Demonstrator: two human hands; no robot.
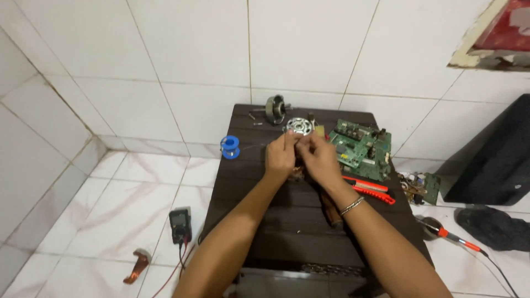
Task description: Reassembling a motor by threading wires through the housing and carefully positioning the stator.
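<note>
Single head-worn view, looking down and forward from close above a dark table (pixel 287 221), facing a tiled wall (pixel 221 55)

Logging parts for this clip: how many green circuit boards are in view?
2. A large green circuit board lies on the dark table's right side; a smaller board lies on the floor beside it. Others may be hidden.

Two bare forearms in view, without sleeves, entering from the near edge. Left hand (pixel 280 157) without rings or a watch, wrist unadorned. Right hand (pixel 318 160) likewise free of rings as far as can be told, with a thin silver-coloured bangle (pixel 352 206) around the wrist, beaded or twisted in look. No gloves on either hand.
</note>
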